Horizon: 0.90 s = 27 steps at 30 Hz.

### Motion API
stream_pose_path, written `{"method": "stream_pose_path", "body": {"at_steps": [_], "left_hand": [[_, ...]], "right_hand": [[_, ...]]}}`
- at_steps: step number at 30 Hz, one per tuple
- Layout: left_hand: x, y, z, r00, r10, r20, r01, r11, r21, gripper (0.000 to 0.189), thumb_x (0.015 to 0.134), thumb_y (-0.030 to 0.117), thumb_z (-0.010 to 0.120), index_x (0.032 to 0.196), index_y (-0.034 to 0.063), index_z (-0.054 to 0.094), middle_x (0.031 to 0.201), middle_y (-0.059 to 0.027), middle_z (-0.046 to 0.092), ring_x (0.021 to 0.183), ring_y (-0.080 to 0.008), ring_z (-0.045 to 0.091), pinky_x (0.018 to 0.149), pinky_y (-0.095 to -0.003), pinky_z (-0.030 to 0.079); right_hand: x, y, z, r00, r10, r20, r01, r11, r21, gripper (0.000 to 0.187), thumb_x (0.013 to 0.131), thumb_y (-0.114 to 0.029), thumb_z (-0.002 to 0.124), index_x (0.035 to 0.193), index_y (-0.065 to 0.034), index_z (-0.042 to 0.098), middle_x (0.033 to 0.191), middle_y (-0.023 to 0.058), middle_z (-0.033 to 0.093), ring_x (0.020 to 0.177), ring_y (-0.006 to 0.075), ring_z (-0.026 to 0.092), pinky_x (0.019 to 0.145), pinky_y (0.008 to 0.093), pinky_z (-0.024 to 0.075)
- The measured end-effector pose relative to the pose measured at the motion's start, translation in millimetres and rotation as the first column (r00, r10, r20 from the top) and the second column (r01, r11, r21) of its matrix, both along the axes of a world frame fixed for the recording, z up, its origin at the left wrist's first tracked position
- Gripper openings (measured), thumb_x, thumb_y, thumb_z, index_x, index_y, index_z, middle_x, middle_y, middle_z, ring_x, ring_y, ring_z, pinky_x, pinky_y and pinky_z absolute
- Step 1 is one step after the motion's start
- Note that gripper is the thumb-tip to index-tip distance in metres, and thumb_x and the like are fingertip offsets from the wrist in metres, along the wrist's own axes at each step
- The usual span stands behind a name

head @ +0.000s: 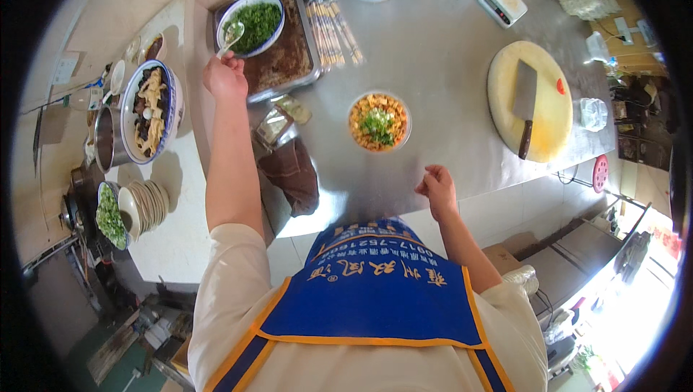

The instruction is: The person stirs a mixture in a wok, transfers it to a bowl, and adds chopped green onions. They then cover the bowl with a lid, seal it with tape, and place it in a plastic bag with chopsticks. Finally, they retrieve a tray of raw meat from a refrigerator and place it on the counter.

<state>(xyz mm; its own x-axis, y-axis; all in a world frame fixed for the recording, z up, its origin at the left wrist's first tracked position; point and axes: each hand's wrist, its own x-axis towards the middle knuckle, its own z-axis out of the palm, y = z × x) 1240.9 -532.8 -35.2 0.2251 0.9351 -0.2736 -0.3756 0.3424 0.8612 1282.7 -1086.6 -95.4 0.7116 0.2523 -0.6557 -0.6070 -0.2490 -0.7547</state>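
My left hand (226,77) holds the handle of a white spoon (233,36), whose bowl lies over chopped green herbs (257,26) in a blue-rimmed white bowl (280,28). That bowl stands on a worn metal tray (313,61). Near the front edge of the steel table (433,45), my right hand (437,189) has its fingers curled; whether it holds anything cannot be told. Between the hands, further back, stands a clear round container (409,122) of diced orange-brown food (360,113), topped with chopped greens (379,125).
Packaged chopsticks (331,32) lie beside the tray. A cleaver (525,91) rests on a round cutting board (552,116) at right, near a small scale (503,5). A brown cloth (292,178) lies at front left. Bowls and stacked dishes (143,208) stand at far left.
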Motion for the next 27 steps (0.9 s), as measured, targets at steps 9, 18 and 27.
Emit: {"method": "stream_pose_path", "body": {"at_steps": [9, 18, 27], "left_hand": [[-9, 28, -47, 0.821, 0.067, -0.567, -0.056, 0.998, 0.037, 0.034, 0.097, 0.024, 0.061, 0.122, 0.0014, 0.056, 0.098, -0.0137, 0.065, 0.071, -0.0233, 0.062, 0.052, -0.037, 0.047], [-41, -161, -97, 0.642, -0.499, -0.582, 0.646, 0.761, 0.061, 0.036, 0.107, 0.038, 0.053, 0.121, 0.0055, 0.057, 0.103, -0.0049, 0.062, 0.081, -0.0127, 0.055, 0.07, -0.0302, 0.048], [-25, -257, -71, 0.467, -0.83, -0.305, 0.715, 0.558, -0.422, 0.067, 0.107, 0.05, 0.048, 0.156, 0.0067, 0.035, 0.147, -0.0126, 0.049, 0.129, -0.0287, 0.052, 0.094, -0.0428, 0.052]], "right_hand": [[-25, -3, 17, 0.997, -0.036, 0.063, 0.041, 0.995, -0.087, 0.028, 0.096, -0.008, 0.057, 0.121, 0.0031, 0.058, 0.091, 0.0097, 0.063, 0.07, 0.0179, 0.067, 0.068, 0.0328, 0.0597], [29, 5, 45, 0.959, 0.1, 0.265, -0.05, 0.98, -0.191, 0.021, 0.094, -0.01, 0.061, 0.111, 0.003, 0.06, 0.088, 0.0072, 0.065, 0.073, 0.0159, 0.067, 0.069, 0.0308, 0.0581], [263, 36, 99, 0.75, 0.432, 0.501, -0.158, 0.852, -0.499, 0.03, 0.096, -0.03, 0.061, 0.097, -0.0012, 0.069, 0.086, 0.0191, 0.071, 0.081, 0.0344, 0.069, 0.076, 0.0443, 0.0535]]}}
